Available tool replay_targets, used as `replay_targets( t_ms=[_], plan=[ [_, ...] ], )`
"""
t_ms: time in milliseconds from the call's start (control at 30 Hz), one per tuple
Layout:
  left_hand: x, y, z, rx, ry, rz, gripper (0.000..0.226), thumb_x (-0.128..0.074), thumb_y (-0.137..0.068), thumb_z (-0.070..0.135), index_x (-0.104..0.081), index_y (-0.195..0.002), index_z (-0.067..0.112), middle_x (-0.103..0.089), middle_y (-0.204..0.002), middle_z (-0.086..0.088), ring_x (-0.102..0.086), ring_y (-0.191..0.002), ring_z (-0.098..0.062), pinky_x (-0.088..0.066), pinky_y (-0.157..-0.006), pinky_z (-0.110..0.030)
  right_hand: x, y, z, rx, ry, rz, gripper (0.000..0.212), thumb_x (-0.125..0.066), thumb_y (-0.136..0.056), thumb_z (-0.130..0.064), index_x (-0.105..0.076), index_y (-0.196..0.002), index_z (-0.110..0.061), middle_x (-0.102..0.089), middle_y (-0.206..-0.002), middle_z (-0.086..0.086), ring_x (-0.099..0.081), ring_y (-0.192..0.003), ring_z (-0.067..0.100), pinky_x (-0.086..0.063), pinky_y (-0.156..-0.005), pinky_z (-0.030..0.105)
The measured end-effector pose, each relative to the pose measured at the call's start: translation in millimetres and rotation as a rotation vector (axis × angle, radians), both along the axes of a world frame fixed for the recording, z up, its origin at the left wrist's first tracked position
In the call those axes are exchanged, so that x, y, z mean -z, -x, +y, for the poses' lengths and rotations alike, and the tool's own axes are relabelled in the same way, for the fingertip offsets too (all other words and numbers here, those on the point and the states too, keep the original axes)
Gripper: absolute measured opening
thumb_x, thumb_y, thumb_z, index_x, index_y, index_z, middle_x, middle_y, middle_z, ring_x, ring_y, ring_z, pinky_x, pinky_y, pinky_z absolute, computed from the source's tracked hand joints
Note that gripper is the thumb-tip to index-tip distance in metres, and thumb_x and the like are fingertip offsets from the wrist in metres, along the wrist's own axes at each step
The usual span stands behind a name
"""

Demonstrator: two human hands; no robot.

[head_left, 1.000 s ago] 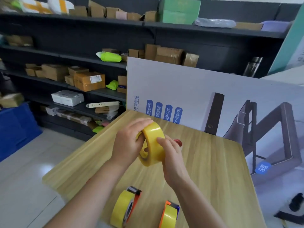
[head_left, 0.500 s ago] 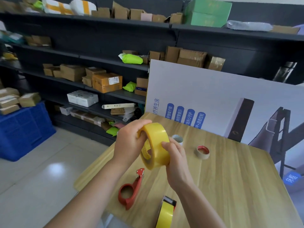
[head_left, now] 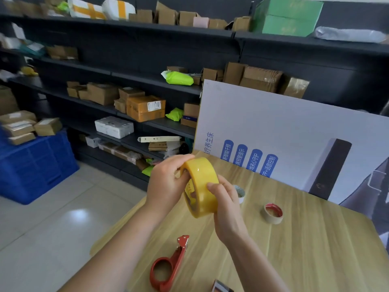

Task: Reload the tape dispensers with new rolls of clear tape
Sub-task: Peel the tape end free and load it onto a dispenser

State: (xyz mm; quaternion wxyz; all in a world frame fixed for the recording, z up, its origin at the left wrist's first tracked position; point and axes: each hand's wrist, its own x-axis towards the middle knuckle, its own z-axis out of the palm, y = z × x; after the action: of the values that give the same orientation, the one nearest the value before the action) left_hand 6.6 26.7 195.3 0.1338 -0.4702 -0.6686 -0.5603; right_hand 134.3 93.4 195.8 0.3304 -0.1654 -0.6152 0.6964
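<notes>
Gripping the tape roll (head_left: 201, 186) between left hand (head_left: 166, 184) and right hand (head_left: 226, 205).

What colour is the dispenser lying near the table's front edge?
Red. The dispenser shows clearly in the head view, low in the picture.

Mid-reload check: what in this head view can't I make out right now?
1. Loose end of the tape roll: head view, covered by the left hand and right hand, or too faint.
2. Small pale ring: head view, mostly behind the right hand.
3. Dark item: head view, cut off by the bottom edge.
</notes>
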Motion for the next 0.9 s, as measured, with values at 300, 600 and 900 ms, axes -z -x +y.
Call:
replay_targets(
  t_ms=[300, 600, 900],
  plan=[
    [4, 24, 22, 0.082, 0.004, 0.129, 0.037, -0.062, -0.081, -0.003, -0.069, -0.115, 0.009, -0.066, -0.12, -0.001, -0.06, -0.114, -0.011, -0.049, -0.097, -0.035, 5, 29, 23, 0.002, 0.002, -0.041, 0.025, -0.056, -0.08, -0.031, -0.065, -0.088, -0.009, -0.061, -0.082, 0.015, -0.057, -0.076, 0.025, -0.047, -0.072, 0.036],
    [17, 71, 29, 0.328, 0.047, 0.182, 0.043, -0.052, -0.087, 0.019, -0.06, -0.126, 0.002, -0.058, -0.134, -0.006, -0.045, -0.134, -0.014, -0.041, -0.108, -0.039, 7, 78, 28, 0.126, -0.006, -0.091, 0.031, -0.05, -0.099, -0.03, -0.065, -0.102, -0.003, -0.07, -0.085, 0.016, -0.067, -0.08, 0.018, -0.053, -0.074, 0.035],
    [6, 143, 29, 0.441, 0.211, -0.165, 0.063, -0.066, -0.069, 0.057, -0.063, -0.123, 0.023, -0.057, -0.128, 0.017, -0.049, -0.122, 0.004, -0.042, -0.104, -0.028, 9, 134, 14, 0.237, 0.063, -0.165, 0.046, -0.047, -0.08, -0.036, -0.063, -0.118, -0.017, -0.063, -0.117, 0.018, -0.07, -0.096, 0.026, -0.054, -0.09, 0.052]
  ],
)
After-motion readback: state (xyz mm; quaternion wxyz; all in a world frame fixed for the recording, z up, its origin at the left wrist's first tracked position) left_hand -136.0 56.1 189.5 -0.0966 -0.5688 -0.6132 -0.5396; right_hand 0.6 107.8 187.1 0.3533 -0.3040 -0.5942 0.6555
